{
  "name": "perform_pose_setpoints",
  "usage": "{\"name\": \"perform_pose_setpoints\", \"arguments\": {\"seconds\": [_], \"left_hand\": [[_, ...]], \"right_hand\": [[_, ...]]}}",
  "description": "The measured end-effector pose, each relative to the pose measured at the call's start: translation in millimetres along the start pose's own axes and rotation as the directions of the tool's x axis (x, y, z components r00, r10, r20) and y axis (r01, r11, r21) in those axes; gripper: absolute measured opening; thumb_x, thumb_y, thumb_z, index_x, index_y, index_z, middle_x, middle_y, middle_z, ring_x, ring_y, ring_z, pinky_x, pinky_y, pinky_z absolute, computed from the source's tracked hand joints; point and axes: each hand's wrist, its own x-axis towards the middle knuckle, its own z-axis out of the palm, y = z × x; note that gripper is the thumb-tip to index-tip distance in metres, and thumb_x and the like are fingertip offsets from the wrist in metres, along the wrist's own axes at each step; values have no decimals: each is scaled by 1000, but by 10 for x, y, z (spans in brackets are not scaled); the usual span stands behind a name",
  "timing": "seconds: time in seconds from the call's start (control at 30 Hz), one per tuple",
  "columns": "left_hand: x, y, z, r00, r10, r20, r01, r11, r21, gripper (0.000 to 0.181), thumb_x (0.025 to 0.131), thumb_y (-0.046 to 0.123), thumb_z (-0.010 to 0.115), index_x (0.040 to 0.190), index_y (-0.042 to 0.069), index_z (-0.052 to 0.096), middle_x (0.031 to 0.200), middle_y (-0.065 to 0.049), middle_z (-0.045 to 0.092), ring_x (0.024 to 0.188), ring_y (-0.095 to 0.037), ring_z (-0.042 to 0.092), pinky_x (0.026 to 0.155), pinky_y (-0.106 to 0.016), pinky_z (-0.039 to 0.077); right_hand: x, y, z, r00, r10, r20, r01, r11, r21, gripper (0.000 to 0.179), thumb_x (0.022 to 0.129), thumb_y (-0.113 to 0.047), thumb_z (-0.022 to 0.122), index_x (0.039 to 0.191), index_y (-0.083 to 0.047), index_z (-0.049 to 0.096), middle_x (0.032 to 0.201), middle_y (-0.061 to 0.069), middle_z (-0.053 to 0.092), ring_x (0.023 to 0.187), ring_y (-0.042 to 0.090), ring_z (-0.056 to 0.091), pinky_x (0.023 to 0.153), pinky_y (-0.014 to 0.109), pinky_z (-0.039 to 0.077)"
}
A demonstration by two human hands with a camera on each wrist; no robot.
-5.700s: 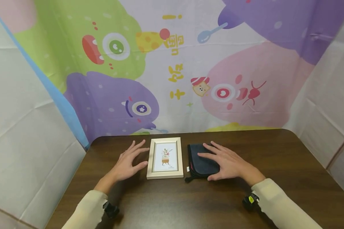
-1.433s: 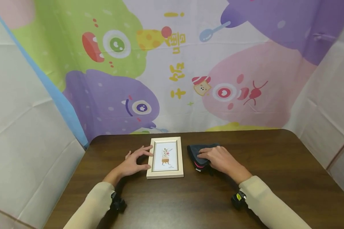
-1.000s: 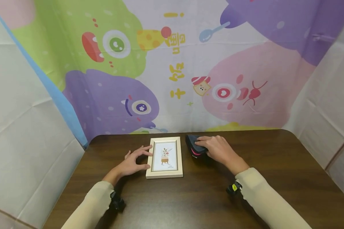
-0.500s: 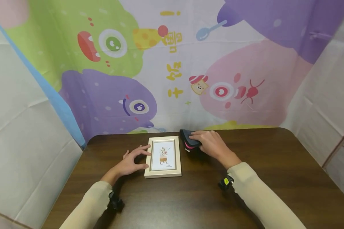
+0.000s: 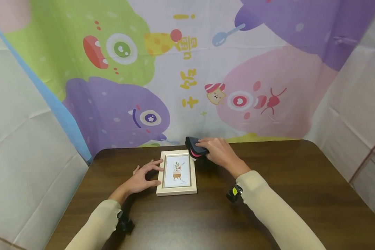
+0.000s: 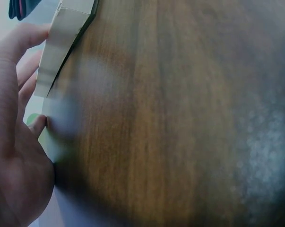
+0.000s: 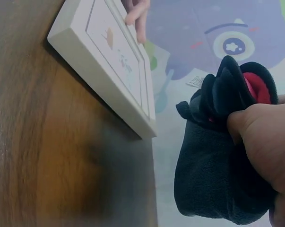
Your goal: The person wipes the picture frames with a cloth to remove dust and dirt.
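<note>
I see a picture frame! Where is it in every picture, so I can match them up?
Head: picture frame low, just left of the middle, facing up.
Left wrist: top left corner, only its pale side showing.
Right wrist: upper left, tilted in view, top cut off.
Shared landmark: the left hand, touching it.

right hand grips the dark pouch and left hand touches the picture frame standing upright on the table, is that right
Not quite: the picture frame is not upright. The head view shows it lying flat, face up, on the table. The right hand does grip the dark pouch, and the left hand does touch the picture frame.
</note>
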Motion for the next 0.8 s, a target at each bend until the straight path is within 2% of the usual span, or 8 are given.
{"name": "perform_pose_setpoints", "arguments": {"seconds": [0.17, 0.33, 0.6, 0.73, 0.8], "left_hand": [[2, -13, 0, 1000, 5, -2, -5, 1000, 5, 46, 81, 34, 79, 124, 23, 65, 153, 1, 40, 146, -36, 18, 102, -73, -5], [-4, -12, 4, 1000, 1, -3, -1, 1000, 0, 46, 81, 34, 79, 123, 23, 65, 153, 1, 40, 146, -35, 18, 103, -73, -5], [-10, -10, 21, 1000, -9, -5, 9, 1000, -19, 45, 81, 33, 80, 123, 22, 65, 152, 1, 40, 146, -36, 18, 102, -73, -6], [-7, -6, 11, 1000, -5, -8, 5, 1000, -13, 45, 81, 33, 79, 123, 22, 65, 152, 1, 40, 146, -36, 18, 102, -73, -6], [0, -12, 4, 1000, 0, -6, 0, 1000, -6, 45, 82, 33, 79, 123, 22, 65, 152, 0, 40, 146, -36, 18, 102, -74, -6]], "right_hand": [[28, -13, 99, 1000, 22, -5, -22, 1000, 9, 46, 75, 1, 71, 118, -17, 73, 122, 3, 68, 105, 26, 67, 79, 42, 54], [20, -11, 287, 999, 43, 14, -43, 999, 30, 47, 76, -2, 75, 121, -17, 71, 126, 2, 66, 111, 25, 64, 86, 43, 53], [-27, -52, 554, 990, 80, 118, -91, 991, 94, 53, 82, -5, 74, 131, -20, 64, 140, 1, 55, 117, 25, 60, 93, 44, 49], [-15, -78, 604, 981, 58, 187, -72, 995, 70, 56, 83, -6, 72, 135, -23, 61, 146, 1, 48, 120, 23, 58, 90, 42, 51], [9, -94, 604, 974, 48, 223, -60, 997, 44, 55, 83, -8, 73, 134, -25, 61, 147, 0, 47, 120, 21, 58, 84, 39, 53]]}}
